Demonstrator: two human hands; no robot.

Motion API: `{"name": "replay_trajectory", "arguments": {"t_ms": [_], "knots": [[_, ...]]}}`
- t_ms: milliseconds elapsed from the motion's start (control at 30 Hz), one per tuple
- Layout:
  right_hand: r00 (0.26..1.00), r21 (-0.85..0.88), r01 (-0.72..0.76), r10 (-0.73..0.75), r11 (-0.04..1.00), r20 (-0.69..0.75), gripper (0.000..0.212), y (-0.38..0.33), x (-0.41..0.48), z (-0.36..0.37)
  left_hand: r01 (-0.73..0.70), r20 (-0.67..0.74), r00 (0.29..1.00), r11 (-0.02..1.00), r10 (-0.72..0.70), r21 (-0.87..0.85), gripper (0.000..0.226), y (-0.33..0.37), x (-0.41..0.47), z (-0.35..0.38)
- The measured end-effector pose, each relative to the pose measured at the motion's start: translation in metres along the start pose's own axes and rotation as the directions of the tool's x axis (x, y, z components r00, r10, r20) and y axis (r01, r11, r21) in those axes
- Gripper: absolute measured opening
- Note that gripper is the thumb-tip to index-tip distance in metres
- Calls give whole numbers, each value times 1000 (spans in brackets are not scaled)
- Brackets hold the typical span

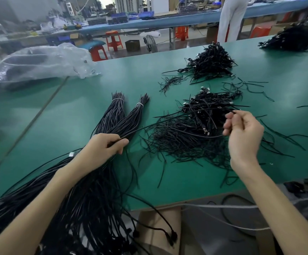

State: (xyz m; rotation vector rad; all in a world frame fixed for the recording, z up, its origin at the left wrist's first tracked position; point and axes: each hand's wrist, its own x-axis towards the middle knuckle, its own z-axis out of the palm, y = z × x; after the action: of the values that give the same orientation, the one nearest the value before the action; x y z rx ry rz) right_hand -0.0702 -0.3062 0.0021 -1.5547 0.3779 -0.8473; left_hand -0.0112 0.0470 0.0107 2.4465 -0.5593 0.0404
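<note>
Cable (138, 129) stretches over the table (76, 111) between my hands; left hand (103, 146) grips it beside the tied bundles (120, 115); right hand (243, 131) fingers (228, 124) pinch its far end; next, I judge, coiling it evenly.

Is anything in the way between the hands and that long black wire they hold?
No. The left hand and right hand both already pinch the wire. It just stretches over the pile of short black ties between them.
</note>
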Motion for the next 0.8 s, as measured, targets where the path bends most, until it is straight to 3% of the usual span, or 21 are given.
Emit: {"name": "replay_trajectory", "arguments": {"t_ms": [133, 200, 267, 300, 367, 433, 500, 567, 667, 733, 800], "knots": [[996, -53, -68, 65, 996, -69, 26, 6, 2, -6, -16, -8, 1000, 995, 15, -98, 39, 3, 3, 4], [999, -281, 14, -2, 960, 43, 25, 8, -3, -5, -40, -3, 999, 992, 40, -120, 39, 11, 7, 8], [976, -608, 210, -128, 766, 176, 51, 5, -12, 0, -61, 21, 998, 992, 63, -111, 40, 23, 10, 15], [942, -684, 334, -222, 649, 250, 66, 0, -18, 3, -71, 43, 996, 992, 76, -100, 40, 30, 12, 19], [829, -669, 559, -359, 490, 429, 80, -14, -34, 14, -91, 100, 990, 991, 101, -97, 40, 47, 15, 30], [688, -560, 722, -330, 407, 646, 76, -23, -52, 27, -126, 136, 980, 980, 147, -151, 38, 64, 17, 40], [552, -428, 802, -242, 417, 798, 59, -21, -67, 38, -161, 153, 968, 961, 198, -224, 36, 78, 19, 45], [499, -347, 802, -227, 485, 836, 31, -19, -70, 38, -156, 177, 960, 937, 218, -311, 31, 83, 18, 42], [585, -326, 680, -219, 656, 781, 26, -18, -66, 26, -47, 199, 963, 842, 181, -538, 18, 70, 13, 26], [622, -321, 577, -149, 751, 769, 21, -12, -62, 20, 3, 193, 964, 714, 185, -700, 21, 53, 9, 17], [624, -314, 547, -129, 776, 770, 21, -8, -61, 17, 30, 161, 968, 547, 193, -837, 33, 37, 6, 14]]}}
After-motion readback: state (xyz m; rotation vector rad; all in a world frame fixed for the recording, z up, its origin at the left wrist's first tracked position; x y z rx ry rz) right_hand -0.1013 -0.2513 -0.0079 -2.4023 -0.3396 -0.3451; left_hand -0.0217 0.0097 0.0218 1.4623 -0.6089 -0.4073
